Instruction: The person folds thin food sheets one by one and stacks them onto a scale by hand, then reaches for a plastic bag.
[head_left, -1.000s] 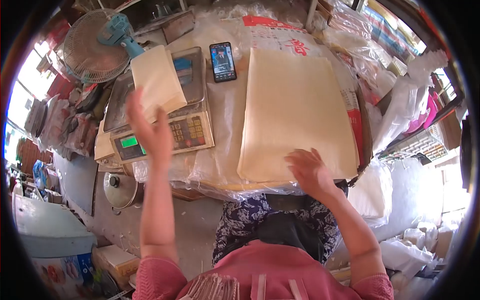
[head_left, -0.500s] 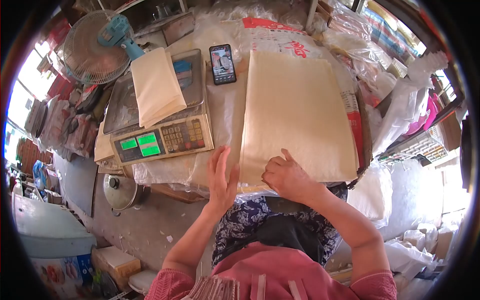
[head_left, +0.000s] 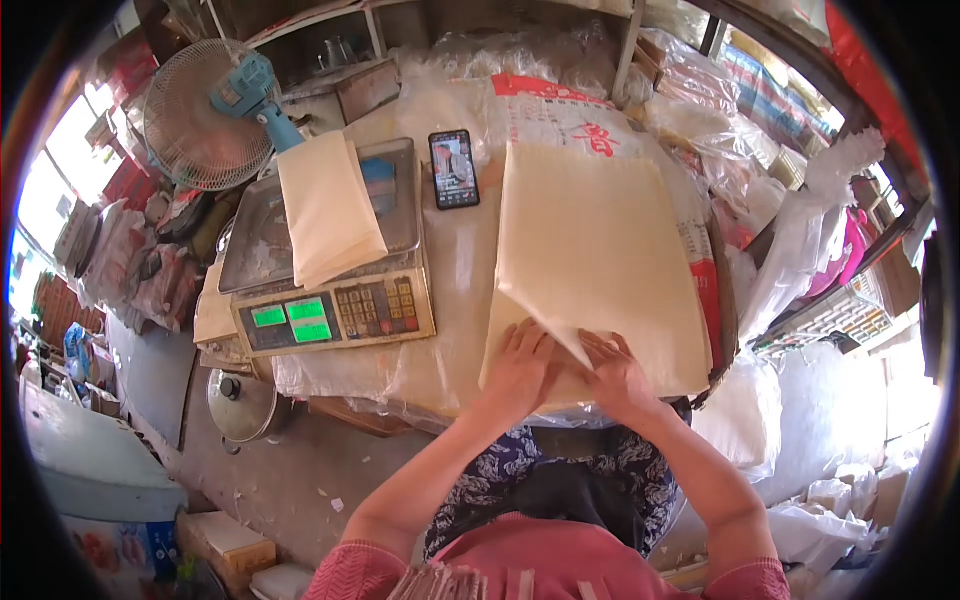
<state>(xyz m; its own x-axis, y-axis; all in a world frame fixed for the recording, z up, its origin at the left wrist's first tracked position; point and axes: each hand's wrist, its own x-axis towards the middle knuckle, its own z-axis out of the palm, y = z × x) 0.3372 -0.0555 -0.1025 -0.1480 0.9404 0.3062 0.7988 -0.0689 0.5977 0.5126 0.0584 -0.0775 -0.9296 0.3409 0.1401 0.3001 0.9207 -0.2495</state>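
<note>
A stack of large cream paper sheets [head_left: 600, 230] lies on the table in front of me. The top sheet's near-left corner is lifted and turned back, with its loose edge running diagonally toward my right hand [head_left: 617, 378]. My right hand is closed on that edge, fingers bent over the paper; the thumb is partly hidden. Beside it, my left hand [head_left: 523, 366] lies on the sheets below the lifted corner, fingers stretched out and holding nothing.
Left of the stack stands a digital scale [head_left: 335, 315] with folded cream paper [head_left: 330, 215] on its pan. A phone [head_left: 455, 170] lies between scale and stack. Behind the scale is a fan [head_left: 210, 115]. A printed sack [head_left: 560, 110] and plastic bags [head_left: 720, 150] lie at the back.
My left hand has moved right and down onto the stack. My right hand has taken hold of the top sheet, whose near-left corner has come up and turned back. The view has shifted slightly.
</note>
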